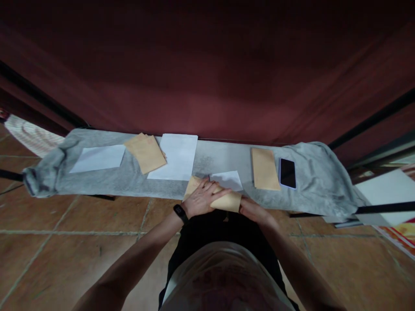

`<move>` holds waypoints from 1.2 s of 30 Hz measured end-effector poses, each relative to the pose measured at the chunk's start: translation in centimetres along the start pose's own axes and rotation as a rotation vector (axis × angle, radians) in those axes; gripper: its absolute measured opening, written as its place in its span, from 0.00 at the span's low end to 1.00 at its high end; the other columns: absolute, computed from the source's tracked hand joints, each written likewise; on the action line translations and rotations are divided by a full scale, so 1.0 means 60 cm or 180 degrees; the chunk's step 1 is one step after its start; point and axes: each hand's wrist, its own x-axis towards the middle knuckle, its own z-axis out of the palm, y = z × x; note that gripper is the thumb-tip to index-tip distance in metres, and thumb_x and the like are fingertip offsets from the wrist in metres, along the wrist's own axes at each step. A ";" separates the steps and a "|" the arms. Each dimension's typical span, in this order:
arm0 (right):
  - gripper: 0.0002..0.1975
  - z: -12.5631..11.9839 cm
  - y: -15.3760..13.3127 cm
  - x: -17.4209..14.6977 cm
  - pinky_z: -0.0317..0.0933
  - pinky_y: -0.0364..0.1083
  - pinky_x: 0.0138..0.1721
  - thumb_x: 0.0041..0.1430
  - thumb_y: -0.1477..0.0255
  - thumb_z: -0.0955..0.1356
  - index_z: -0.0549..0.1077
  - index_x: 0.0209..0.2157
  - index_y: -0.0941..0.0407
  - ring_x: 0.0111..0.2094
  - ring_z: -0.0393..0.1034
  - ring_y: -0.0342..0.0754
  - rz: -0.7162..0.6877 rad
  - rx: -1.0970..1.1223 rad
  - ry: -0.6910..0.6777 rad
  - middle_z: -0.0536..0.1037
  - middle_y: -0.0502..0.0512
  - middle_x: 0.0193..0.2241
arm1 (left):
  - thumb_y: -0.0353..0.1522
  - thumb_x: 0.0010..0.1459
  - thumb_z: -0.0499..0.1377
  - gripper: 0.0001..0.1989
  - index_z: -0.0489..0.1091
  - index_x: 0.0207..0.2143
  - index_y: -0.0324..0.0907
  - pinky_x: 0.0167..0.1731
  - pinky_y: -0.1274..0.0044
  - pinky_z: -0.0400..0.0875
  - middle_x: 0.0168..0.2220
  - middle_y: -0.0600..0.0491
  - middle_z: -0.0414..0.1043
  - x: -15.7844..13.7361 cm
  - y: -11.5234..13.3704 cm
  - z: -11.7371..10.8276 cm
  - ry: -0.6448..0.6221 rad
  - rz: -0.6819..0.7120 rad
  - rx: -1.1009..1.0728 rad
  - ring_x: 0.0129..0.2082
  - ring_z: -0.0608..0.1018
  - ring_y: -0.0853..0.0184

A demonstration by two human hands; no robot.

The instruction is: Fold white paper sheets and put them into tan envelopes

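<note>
A brown paper envelope [231,201] is in both my hands at the front edge of the cloth-covered bench, close to my body. My left hand [201,199], with a dark band on its wrist, lies across the envelope's left part, its thumb stretched along the top. At the right end, my right hand [254,211] grips the envelope; its fingers are partly hidden underneath. Just beyond my hands lies a folded white sheet [228,179], partly covered by the envelope.
Grey cloth [220,155] covers the narrow bench. On it lie a brown envelope stack [266,168], a phone [287,173], white paper sheets [178,155], several fanned brown envelopes [147,155] and another white sheet [99,158]. A dark red panel [207,86] rises behind.
</note>
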 end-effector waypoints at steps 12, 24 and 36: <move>0.22 -0.009 0.035 0.092 0.61 0.55 0.54 0.58 0.63 0.71 0.70 0.50 0.60 0.54 0.68 0.60 -0.0219 -0.2152 0.1184 0.75 0.70 0.49 | 0.40 0.50 0.68 0.54 0.41 0.72 0.47 0.65 0.52 0.50 0.61 0.41 0.63 -0.105 -0.105 0.017 0.0122 -0.1427 0.0106 0.63 0.64 0.47; 0.04 -0.014 0.034 0.109 0.67 0.49 0.43 0.53 0.71 0.69 0.69 0.28 0.53 0.37 0.76 0.53 0.0209 -0.0682 0.0974 0.77 0.54 0.29 | 0.39 0.50 0.67 0.54 0.41 0.72 0.47 0.65 0.52 0.49 0.64 0.41 0.61 -0.118 -0.105 0.023 0.0129 -0.1457 0.0024 0.65 0.63 0.47; 0.16 -0.014 0.039 0.069 0.72 0.45 0.26 0.53 0.54 0.68 0.71 0.34 0.52 0.22 0.71 0.44 -0.0359 0.0959 0.0860 0.76 0.47 0.27 | 0.42 0.48 0.69 0.59 0.36 0.72 0.49 0.66 0.51 0.42 0.64 0.42 0.59 -0.104 -0.104 0.037 0.0134 -0.1543 -0.0204 0.65 0.62 0.48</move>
